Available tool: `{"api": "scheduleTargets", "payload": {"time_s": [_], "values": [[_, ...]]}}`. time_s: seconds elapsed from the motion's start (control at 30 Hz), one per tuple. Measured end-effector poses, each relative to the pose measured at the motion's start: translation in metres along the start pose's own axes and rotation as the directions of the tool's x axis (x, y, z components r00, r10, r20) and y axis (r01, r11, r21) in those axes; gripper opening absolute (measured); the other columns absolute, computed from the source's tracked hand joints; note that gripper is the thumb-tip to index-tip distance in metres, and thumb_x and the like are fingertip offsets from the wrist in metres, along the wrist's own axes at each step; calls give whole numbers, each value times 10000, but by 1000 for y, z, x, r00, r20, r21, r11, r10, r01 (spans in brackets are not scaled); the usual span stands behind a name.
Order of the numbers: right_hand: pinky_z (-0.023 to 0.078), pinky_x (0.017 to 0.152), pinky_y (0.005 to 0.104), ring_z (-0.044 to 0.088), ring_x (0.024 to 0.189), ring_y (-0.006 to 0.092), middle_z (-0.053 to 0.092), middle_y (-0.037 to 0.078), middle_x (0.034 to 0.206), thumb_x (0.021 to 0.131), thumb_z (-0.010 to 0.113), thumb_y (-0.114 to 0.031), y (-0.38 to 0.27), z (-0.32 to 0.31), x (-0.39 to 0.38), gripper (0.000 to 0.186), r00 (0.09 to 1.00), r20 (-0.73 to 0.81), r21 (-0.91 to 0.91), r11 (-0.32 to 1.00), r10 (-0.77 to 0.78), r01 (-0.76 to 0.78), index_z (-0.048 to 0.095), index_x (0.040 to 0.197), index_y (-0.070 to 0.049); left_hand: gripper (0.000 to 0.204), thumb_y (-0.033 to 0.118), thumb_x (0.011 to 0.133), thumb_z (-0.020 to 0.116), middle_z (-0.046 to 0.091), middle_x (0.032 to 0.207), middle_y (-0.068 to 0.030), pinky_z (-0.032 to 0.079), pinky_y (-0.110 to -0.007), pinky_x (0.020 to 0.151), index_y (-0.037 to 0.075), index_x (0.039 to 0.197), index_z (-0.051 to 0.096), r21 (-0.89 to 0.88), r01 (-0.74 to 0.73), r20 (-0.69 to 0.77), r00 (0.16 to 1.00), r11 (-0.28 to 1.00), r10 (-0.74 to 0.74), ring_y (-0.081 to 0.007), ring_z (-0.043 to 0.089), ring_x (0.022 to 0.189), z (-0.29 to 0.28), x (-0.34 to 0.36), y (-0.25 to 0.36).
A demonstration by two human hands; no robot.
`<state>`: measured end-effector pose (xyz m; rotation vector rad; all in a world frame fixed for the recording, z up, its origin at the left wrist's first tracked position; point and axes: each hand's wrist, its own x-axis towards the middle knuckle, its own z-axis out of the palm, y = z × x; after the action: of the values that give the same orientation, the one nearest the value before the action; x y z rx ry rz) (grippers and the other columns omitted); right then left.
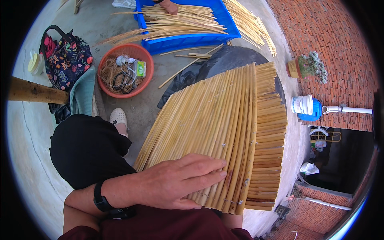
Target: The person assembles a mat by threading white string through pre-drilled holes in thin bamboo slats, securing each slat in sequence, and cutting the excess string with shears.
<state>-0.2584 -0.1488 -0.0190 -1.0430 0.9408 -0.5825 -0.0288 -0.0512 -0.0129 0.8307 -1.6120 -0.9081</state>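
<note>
A mat of reed stalks [208,108], tied side by side, slants across my lap. My left hand [188,178] lies palm down on its near part, fingers stretched and slightly apart, thumb toward me. A dark band [102,198] circles that wrist. Thin thread ties show across the stalks. Under the mat's right edge, a second layer of stalks [266,152] runs crosswise with an uneven outer edge. My right hand is hidden; only a bit of skin, apparently my right arm, shows below the mat's near edge.
Beyond the mat, a blue tray [188,39] holds loose stalks, with another person's hand [169,7] on them. An orange basin [150,66] contains fibres and cord. More stalks [256,28] lie beside the tray. A floral bag [70,60] stands left; a potted plant [294,69] stands by the brick wall.
</note>
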Motion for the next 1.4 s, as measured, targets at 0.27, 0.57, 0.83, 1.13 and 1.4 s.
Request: {"api": "scheduleTargets", "payload": {"time_s": [0.27, 0.57, 0.83, 1.13, 1.4], "values": [[494, 657, 233, 635, 799, 117, 672, 72, 968, 945, 544, -186, 0, 1, -2, 268, 1000, -9, 5, 1000, -12, 12, 610, 1103, 21, 812, 196, 632, 830, 443, 1360, -174, 441, -416, 958, 20, 1333, 459, 29, 11, 24, 1000, 1000, -12, -344, 484, 1182, -3, -2, 2], [492, 653, 232, 634, 795, 116, 671, 72, 968, 949, 538, -192, 2, 3, 1, 274, 1000, -5, 36, 999, -27, 27, 607, 1107, 20, 796, 221, 668, 817, 429, 1382, -180, 447, -416, 948, 36, 1349, 449, 71, 6, 36, 999, 997, -8, -353, 501, 1167, -5, 0, 3], [490, 649, 230, 633, 791, 116, 670, 72, 969, 952, 533, -198, 0, 5, -1, 279, 999, -7, 55, 997, -43, 44, 604, 1111, 20, 792, 258, 692, 809, 437, 1383, -175, 431, -419, 967, 45, 1360, 440, 79, 1, 52, 999, 997, -5, -344, 497, 1182, -8, 4, 5], [488, 645, 229, 631, 787, 115, 669, 72, 969, 956, 527, -205, 3, 5, -4, 285, 999, -12, 71, 996, -45, 46, 601, 1116, 20, 778, 232, 665, 830, 461, 1371, -168, 429, -408, 972, 30, 1330, 480, 70, 8, 41, 999, 998, -11, -324, 505, 1186, -10, 6, 4], [486, 641, 227, 630, 783, 114, 668, 71, 969, 959, 522, -211, 6, 0, -6, 291, 999, -18, 76, 996, -48, 49, 598, 1120, 19, 778, 227, 673, 822, 457, 1375, -169, 430, -397, 977, 30, 1339, 471, 86, 21, 47, 999, 996, -26, -320, 508, 1185, -9, 7, 5]]}}
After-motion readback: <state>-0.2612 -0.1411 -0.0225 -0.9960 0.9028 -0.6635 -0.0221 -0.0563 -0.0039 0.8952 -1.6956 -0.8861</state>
